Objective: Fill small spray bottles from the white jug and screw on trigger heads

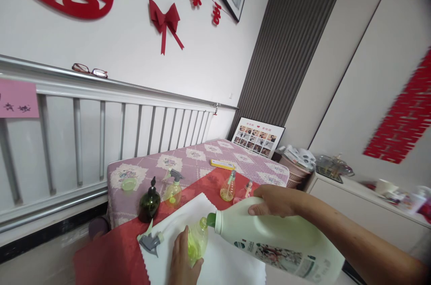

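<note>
My left hand (183, 256) is wrapped around a small clear yellow-green spray bottle (198, 241) with its top off, over a white sheet (232, 263). With my right hand (274, 199) I grip the handle of a large pale green detergent jug (279, 244), tipped onto its side. The jug's green spout is close beside the bottle's neck; whether liquid is flowing I cannot tell. A grey-and-green spray trigger head (150, 241) lies on the sheet's left edge. Left of the bottle stands a dark green pump bottle (150, 203).
Behind the sheet stand a yellowish spray bottle (173, 190) and another clear spray bottle (228, 187). A green lid (129, 184) and a yellow box (222, 164) lie on the floral tablecloth (195, 155). At right is a white cabinet (363, 204); a radiator (134, 132) lines the wall.
</note>
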Tool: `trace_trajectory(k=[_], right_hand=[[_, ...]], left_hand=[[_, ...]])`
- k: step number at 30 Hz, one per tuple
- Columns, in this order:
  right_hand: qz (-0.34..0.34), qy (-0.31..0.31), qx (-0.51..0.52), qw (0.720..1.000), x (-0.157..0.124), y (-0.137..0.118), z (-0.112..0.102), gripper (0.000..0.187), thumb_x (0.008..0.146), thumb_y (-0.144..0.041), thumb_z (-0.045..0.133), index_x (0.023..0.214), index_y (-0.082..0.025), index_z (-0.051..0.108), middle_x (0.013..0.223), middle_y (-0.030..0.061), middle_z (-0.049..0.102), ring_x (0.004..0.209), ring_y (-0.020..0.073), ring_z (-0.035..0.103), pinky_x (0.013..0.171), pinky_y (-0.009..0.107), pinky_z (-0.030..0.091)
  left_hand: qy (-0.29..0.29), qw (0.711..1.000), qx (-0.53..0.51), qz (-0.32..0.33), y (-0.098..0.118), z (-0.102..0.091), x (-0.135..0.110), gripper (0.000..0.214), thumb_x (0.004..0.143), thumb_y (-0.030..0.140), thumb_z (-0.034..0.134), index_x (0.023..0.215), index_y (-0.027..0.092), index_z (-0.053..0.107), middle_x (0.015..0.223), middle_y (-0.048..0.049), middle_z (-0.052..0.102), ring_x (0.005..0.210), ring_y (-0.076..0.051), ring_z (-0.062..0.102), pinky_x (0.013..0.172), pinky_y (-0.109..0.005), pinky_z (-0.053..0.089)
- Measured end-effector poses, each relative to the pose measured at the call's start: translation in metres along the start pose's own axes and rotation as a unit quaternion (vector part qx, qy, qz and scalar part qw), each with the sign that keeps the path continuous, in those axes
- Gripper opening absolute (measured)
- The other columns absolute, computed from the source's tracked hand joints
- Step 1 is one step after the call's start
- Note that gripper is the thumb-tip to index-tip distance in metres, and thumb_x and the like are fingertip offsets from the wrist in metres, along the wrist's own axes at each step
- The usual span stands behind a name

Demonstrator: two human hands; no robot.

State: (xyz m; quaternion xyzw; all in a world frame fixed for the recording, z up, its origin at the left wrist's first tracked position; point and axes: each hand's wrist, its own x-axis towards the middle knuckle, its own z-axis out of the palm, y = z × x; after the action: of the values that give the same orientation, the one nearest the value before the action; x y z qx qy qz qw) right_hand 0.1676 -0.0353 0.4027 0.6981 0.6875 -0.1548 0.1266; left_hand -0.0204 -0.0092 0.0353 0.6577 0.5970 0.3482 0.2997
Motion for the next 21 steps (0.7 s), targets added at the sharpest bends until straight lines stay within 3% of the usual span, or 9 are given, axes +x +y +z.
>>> trace_trajectory(k=[16, 21], right_hand=[[0.008, -0.005, 0.001, 1.000, 0.0025, 0.0015, 0.0006, 0.040, 0.073, -0.059, 0.058, 0.077, -0.019, 0.058, 0.072, 0.0025, 0.062, 0.057, 0.0164, 0.057, 0.049, 0.027, 0.038], [0.012, -0.011, 0.000, 1.000, 0.0040, 0.0014, 0.0014, 0.041, 0.073, -0.059, 0.057, 0.079, -0.019, 0.059, 0.072, 0.0021, 0.061, 0.057, 0.0160, 0.056, 0.049, 0.027, 0.038]], left_hand=[[-0.002, 1.000, -0.011, 0.001, 0.0018, -0.0021, -0.0012, 0.085, 0.070, 0.014, 0.058, 0.147, 0.009, 0.023, 0.154, -0.0152, 0.035, 0.144, -0.023, 0.032, 0.119, -0.031, 0.026], [-0.006, 1.000, -0.005, -0.005, 0.0012, -0.0008, -0.0003, 0.086, 0.070, 0.013, 0.058, 0.148, 0.011, 0.022, 0.153, -0.0119, 0.037, 0.143, -0.021, 0.033, 0.118, -0.028, 0.027]])
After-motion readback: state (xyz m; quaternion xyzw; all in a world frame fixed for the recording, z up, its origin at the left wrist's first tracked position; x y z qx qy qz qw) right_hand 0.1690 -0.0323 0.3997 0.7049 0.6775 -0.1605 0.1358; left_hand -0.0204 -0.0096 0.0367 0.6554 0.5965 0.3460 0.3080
